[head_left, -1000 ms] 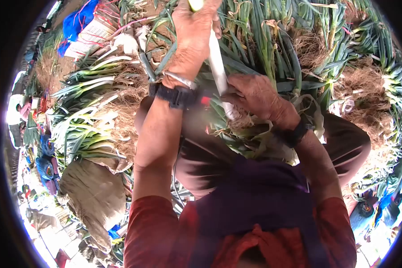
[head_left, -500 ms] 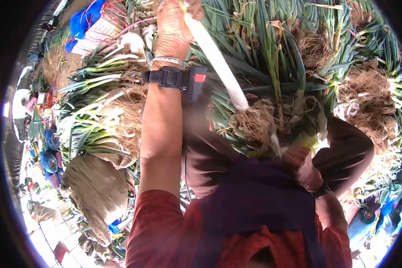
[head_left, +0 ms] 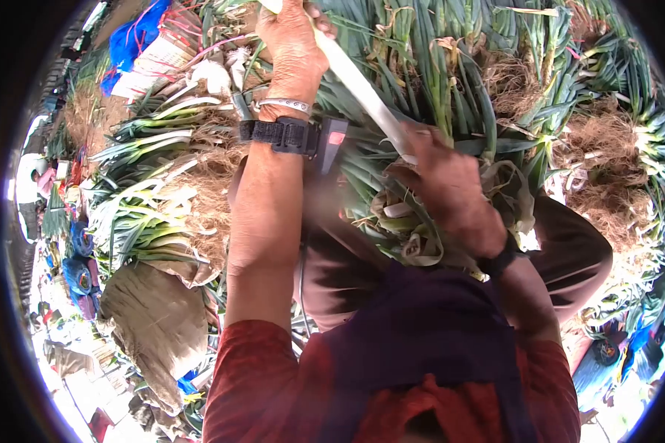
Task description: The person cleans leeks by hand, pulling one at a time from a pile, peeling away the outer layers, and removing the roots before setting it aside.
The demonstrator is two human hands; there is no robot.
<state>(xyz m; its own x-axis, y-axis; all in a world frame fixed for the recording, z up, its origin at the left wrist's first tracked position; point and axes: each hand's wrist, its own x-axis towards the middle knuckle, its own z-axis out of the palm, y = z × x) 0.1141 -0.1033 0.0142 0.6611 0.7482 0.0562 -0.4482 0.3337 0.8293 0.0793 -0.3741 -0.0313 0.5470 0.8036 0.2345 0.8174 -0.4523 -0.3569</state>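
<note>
My left hand (head_left: 292,44) is closed around the upper part of a long green onion (head_left: 366,96), whose white stalk slants down to the right. At the stalk's lower end is my right hand (head_left: 454,196), fingers closed and somewhat blurred. It covers the root end, so I cannot see the roots or whether something small is also in those fingers. Below the right hand, between my legs, lie loose peeled skins (head_left: 421,251) and scraps. A bracelet and a dark watch-like device (head_left: 292,136) are on my left wrist.
Bundles of green onions (head_left: 162,199) with brown roots lie on the left; more bundles (head_left: 606,155) lie right and ahead. A brown cloth sack (head_left: 159,317) is at lower left. A basket (head_left: 159,63) with blue plastic (head_left: 137,37) stands at upper left.
My right hand has moved up from near my lap to the stalk's lower end, covering the roots that were showing. My left hand has stayed nearly in place on the green onion.
</note>
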